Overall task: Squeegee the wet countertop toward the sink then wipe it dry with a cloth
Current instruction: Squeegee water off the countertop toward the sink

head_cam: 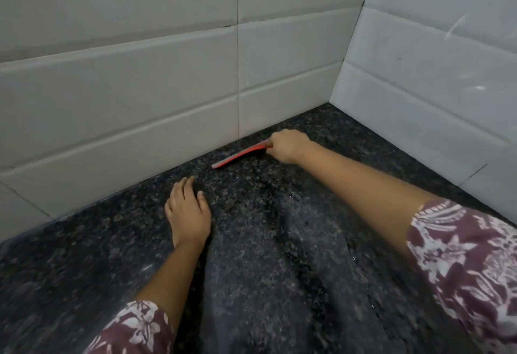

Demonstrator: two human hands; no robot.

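Observation:
A red squeegee [240, 155] lies blade-down on the dark speckled granite countertop [279, 255], close to the back wall. My right hand [288, 145] is closed around its handle at the blade's right end. Resting flat on the stone nearer to me, my left hand [188, 211] has its fingers spread and holds nothing. A wet, glistening band with a darker streak runs from the squeegee toward the front edge. No sink and no cloth are in view.
White tiled walls [140, 87] meet at a corner [333, 101] behind and to the right of the counter. Both forearms wear maroon floral sleeves [470, 255].

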